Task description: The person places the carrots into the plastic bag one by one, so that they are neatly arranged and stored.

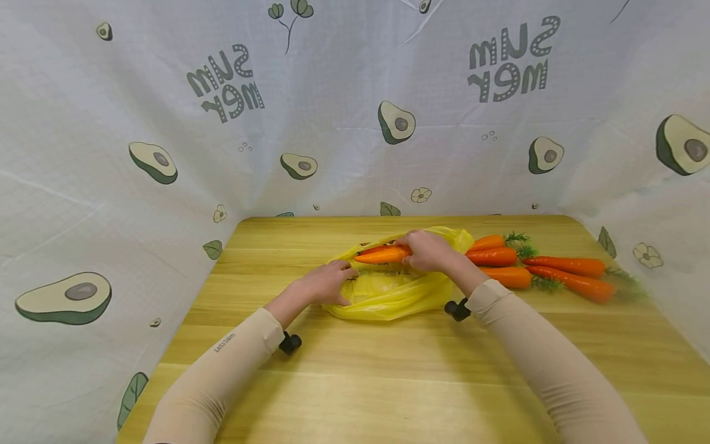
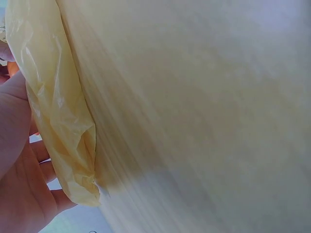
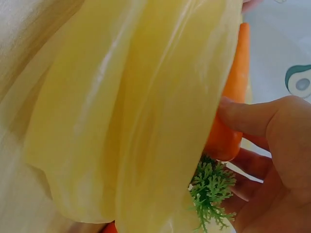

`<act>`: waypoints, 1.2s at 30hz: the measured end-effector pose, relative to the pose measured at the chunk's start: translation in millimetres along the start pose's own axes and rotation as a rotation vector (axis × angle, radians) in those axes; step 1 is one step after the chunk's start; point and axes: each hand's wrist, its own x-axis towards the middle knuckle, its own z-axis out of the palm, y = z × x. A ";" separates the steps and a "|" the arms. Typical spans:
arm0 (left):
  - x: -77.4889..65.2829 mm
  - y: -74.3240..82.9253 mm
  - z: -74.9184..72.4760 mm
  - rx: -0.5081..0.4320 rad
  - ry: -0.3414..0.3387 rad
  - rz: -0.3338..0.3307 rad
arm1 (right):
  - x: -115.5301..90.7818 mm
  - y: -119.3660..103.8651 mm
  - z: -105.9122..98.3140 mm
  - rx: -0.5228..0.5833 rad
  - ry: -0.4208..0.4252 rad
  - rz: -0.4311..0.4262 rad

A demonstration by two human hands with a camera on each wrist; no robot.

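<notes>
A yellow plastic bag [image 1: 383, 305] lies on its side, its mouth spread between both hands. My left hand [image 1: 327, 285] holds the bag at its left end, thumb and fingers apart along the rim; the left wrist view shows the crinkled yellow film [image 2: 58, 111] against the fingers. With my right hand [image 1: 426, 250] I grip an orange carrot [image 1: 383, 254] by its thick end, its tip pointing left over the bag's opening. In the right wrist view the thumb presses on this carrot [image 3: 235, 82], and its green leafy top [image 3: 211, 187] hangs below the fingers.
Right of the bag lie several more carrots with green tops, among them an upper carrot [image 1: 490, 256], a lower carrot [image 1: 507, 277] and a far-right carrot [image 1: 577, 283]. They rest on a wooden table [image 1: 344, 382]. A white curtain [image 1: 344, 80] with avocado prints surrounds it.
</notes>
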 end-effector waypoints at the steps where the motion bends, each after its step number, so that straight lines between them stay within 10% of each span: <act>1: -0.2 0.1 -0.4 -0.001 -0.001 0.003 | 0.0 0.5 0.9 0.000 0.002 0.005; 36: 0.6 1.0 -1.5 -0.013 -0.020 -0.021 | -11.3 0.1 13.1 -0.080 0.095 0.019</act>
